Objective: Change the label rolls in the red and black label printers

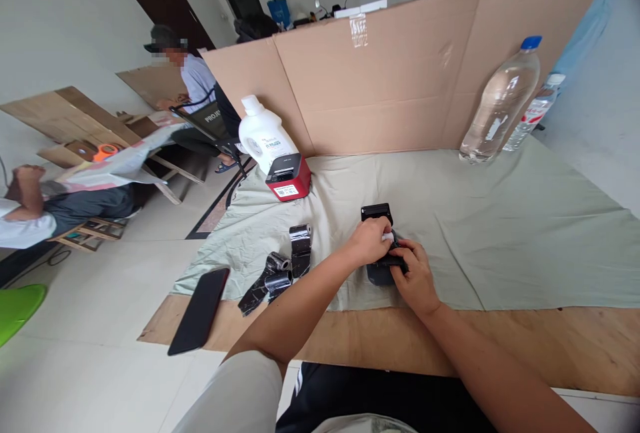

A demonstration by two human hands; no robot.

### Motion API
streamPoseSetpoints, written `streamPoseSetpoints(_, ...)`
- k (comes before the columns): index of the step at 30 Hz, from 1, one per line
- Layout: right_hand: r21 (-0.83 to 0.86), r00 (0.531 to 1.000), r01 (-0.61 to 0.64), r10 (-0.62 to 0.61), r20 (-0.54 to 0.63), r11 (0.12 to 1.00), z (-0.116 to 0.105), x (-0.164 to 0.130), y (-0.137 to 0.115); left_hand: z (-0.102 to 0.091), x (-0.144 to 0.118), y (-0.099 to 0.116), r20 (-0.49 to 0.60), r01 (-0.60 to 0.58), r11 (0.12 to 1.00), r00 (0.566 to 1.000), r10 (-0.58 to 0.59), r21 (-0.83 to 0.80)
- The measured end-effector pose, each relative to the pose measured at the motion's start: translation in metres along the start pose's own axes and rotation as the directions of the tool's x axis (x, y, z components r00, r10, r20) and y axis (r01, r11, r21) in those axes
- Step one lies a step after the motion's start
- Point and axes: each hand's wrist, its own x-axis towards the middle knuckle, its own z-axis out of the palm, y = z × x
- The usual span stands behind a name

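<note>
Head view: both hands work a small black device (383, 266) on the green cloth (500, 233) near the front of the surface (550, 346). Left hand (370, 239) comes over the top, fingers curled down on the device and pinching a small white bit (387, 237); what that bit is, can't tell. Right hand (415, 276) clamps the device's lower side, thumb on top. So both grips are closed on it; the flipped-up lid (376, 212) shows behind the left hand. Risks, as judgement: the lid looks thin at the hinge, so hard downward pressing could strain it; the white bit is small and could slip out of the pinch; the cloth is loose and wrinkled, so the device could slide if the right hand eases. Just left lie loose black rolls (285, 269) with tape unspooled, close to the left forearm, an elbow sweep could drag them. Phone (199, 311) overhangs the surface edge, a knock would drop it. Red printer (289, 178), white jug (263, 133) and bottle (503, 103) stand well apart by the cardboard (400, 79). Other people sit far left, not involved.
</note>
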Motion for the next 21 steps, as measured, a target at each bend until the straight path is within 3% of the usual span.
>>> streamPoseSetpoints(8, -0.033, 0.999, 0.021, -0.022, -0.028, 0.999, 0.0, 0.001, 0.0, 0.023, 0.004, -0.014, -0.04, 0.061, 0.988, 0.997, -0.067, -0.142)
streamPoseSetpoints(13, -0.047, 0.998, 0.029, -0.031, -0.045, 0.998, -0.001, 0.001, -0.001, 0.027, 0.001, -0.027, -0.153, -0.126, 0.965, 0.984, 0.092, -0.229)
streamPoseSetpoints(16, -0.042, 0.999, 0.019, -0.021, -0.042, 0.999, -0.001, 0.001, -0.001, 0.022, -0.001, -0.035, -0.119, -0.224, 0.942, 0.973, 0.2, -0.251)
streamPoseSetpoints(18, -0.039, 0.999, 0.016, -0.017, -0.042, 0.999, 0.0, 0.001, -0.001, 0.019, -0.002, -0.039, -0.079, -0.202, 0.949, 0.979, 0.188, -0.243)
streamPoseSetpoints(21, -0.045, 0.999, 0.021, -0.023, -0.047, 0.999, -0.001, 0.002, -0.002, 0.02, -0.004, -0.041, -0.104, -0.114, 0.96, 0.991, 0.09, -0.257)
